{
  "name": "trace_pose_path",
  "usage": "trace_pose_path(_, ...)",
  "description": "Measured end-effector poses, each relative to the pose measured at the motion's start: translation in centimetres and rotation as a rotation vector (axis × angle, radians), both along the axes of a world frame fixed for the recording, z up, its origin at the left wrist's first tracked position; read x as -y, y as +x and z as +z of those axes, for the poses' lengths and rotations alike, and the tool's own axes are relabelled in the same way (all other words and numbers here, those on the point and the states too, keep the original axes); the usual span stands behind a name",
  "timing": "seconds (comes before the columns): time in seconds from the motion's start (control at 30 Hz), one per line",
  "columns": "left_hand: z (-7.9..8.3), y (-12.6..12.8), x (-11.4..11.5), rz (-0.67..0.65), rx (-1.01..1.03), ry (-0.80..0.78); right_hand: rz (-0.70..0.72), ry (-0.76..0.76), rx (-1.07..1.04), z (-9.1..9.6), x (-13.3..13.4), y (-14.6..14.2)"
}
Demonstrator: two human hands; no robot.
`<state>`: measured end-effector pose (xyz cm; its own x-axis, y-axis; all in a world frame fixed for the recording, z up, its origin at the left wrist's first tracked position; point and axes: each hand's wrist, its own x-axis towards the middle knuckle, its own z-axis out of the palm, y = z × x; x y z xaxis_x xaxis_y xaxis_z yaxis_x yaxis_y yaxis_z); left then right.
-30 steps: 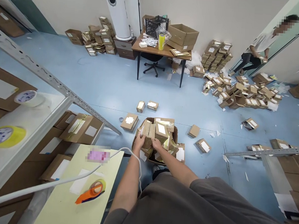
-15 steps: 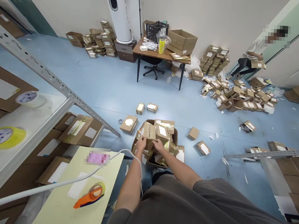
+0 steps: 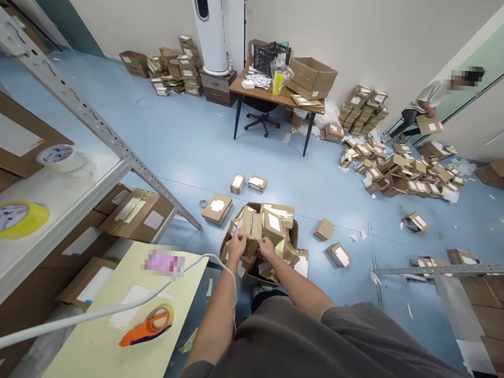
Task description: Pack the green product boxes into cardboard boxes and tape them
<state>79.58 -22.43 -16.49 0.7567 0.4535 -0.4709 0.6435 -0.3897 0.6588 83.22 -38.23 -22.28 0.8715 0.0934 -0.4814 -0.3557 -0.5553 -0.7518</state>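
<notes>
Both my hands reach down into an open brown carton (image 3: pixel 294 233) on the blue floor, heaped with several small taped cardboard boxes. My left hand (image 3: pixel 236 244) is closed on the side of one small brown box (image 3: pixel 249 225) at the top of the heap. My right hand (image 3: pixel 266 247) grips the same box from the right, next to a box with a white label (image 3: pixel 272 223). My forearms and grey shirt fill the lower frame.
Loose small boxes (image 3: pixel 217 208) lie around the carton. A yellow-green table (image 3: pixel 107 346) with an orange tape dispenser (image 3: pixel 147 325) stands at lower left, metal shelving with tape rolls (image 3: pixel 12 218) left. A desk (image 3: pixel 280 96) stands beyond. A person (image 3: pixel 426 106) carries a box by a big pile (image 3: pixel 404 168).
My hands have lifted slightly with the small box at the top of the heap. The view has tilted down a little. The person at the far right has picked up a box and stepped forward.
</notes>
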Motion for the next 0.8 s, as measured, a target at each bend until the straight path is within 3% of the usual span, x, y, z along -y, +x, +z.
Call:
trace_pose_path(0.17,-0.2,-0.5,0.0,0.008,-0.016,0.022,-0.048,-0.075,-0.045,0.6,0.5,-0.7)
trace_pose_path(0.53,0.5,-2.1,1.0,0.047,0.013,-0.021,-0.025,-0.058,-0.033,1.4,0.1,-1.2)
trace_pose_path(0.8,-1.6,-2.1,0.9,-0.029,0.014,-0.088,-0.105,-0.035,-0.008,-0.1,0.4,-1.2)
